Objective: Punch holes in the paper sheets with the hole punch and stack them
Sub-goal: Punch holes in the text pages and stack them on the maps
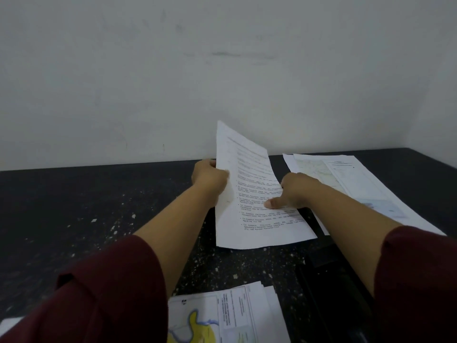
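Observation:
A printed paper sheet (249, 184) is held tilted above the dark speckled table (99, 206), its far end raised toward the wall. My left hand (210, 179) grips its left edge. My right hand (294, 191) holds its right edge, thumb pressed on the printed face. A black object, apparently the hole punch (331, 266), lies dark and hard to make out under my right forearm. A stack of sheets (358, 181) lies flat at the right. Another pile with a coloured map on top (222, 315) lies at the near edge.
A plain white wall (222, 70) rises directly behind the table's far edge. A second wall closes the right corner (440, 107). Dark red sleeves cover both forearms near the camera. A white scrap (10, 323) shows at the lower left.

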